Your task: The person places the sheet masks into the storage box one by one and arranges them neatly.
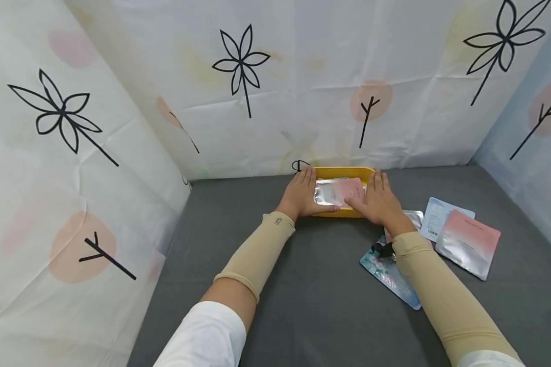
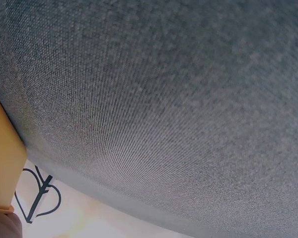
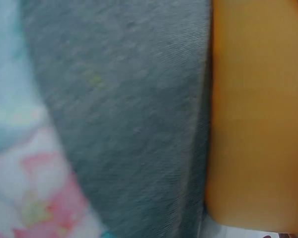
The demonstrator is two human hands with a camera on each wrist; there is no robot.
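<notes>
A yellow plastic tray (image 1: 342, 171) stands near the back edge of the grey surface in the head view. On top inside it lies a pink and silver sachet (image 1: 337, 191). My left hand (image 1: 300, 194) rests along the tray's left side with straight fingers, its thumb along the near rim. At the right side my right hand (image 1: 379, 201) lies the same way, fingers straight and thumb reaching over the near corner. The tray's yellow wall fills the right of the right wrist view, and a piece of it shows at the left edge of the left wrist view.
Right of the tray, a pink and silver sachet (image 1: 470, 242) overlaps a light blue sachet (image 1: 445, 216). Under my right forearm lie a blue floral sachet (image 1: 390, 278) and a partly hidden silver one (image 1: 414, 218). A white patterned cloth (image 1: 298, 102) hangs behind the table (image 1: 321, 295).
</notes>
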